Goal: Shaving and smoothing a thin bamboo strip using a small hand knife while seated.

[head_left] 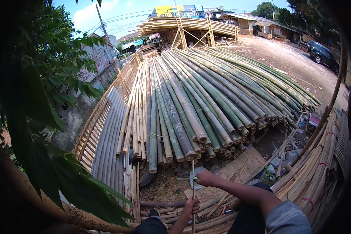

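A thin bamboo stick (193, 191) stands nearly upright in front of me, its lower end running out of the picture. My left hand (190, 208) is closed around its lower part. Higher up, my right hand (206, 178) is closed in a fist beside the stick. A small bright green piece (195, 178) shows at this fist, against the stick; its kind is too small to tell. Just beyond the stick's upper end lie the cut ends of a big pile of bamboo poles (191, 105).
Split bamboo bundles (312, 167) tied with pink string lie at right. Bamboo lengths (218, 224) lie around my legs. Corrugated sheets (111, 128) and a bamboo lattice (90, 130) stand left, with leaves (78, 183) hanging close. Farther off are a pole rack (187, 29) and a dark car (321, 54).
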`<act>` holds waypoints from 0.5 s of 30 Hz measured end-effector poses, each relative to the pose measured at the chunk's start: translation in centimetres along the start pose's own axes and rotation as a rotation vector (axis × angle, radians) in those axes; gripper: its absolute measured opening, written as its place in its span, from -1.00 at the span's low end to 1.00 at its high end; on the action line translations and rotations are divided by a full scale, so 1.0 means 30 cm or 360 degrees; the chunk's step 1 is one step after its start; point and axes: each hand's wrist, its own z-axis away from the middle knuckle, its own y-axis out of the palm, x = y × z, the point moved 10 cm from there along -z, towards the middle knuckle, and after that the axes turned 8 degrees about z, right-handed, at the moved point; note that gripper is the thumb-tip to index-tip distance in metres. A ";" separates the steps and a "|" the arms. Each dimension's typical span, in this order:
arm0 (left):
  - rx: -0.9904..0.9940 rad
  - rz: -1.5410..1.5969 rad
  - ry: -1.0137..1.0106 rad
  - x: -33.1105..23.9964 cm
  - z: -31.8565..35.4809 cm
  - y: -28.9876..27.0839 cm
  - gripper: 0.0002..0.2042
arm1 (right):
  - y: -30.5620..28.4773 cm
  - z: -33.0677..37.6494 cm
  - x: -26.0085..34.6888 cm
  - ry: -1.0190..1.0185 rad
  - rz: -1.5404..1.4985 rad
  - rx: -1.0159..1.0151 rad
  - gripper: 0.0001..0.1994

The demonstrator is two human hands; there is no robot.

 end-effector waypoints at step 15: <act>0.0023 0.0028 0.0036 -0.052 -0.008 0.042 -0.77 | -0.098 -0.016 -0.078 0.0194 -0.0105 -0.0143 -0.72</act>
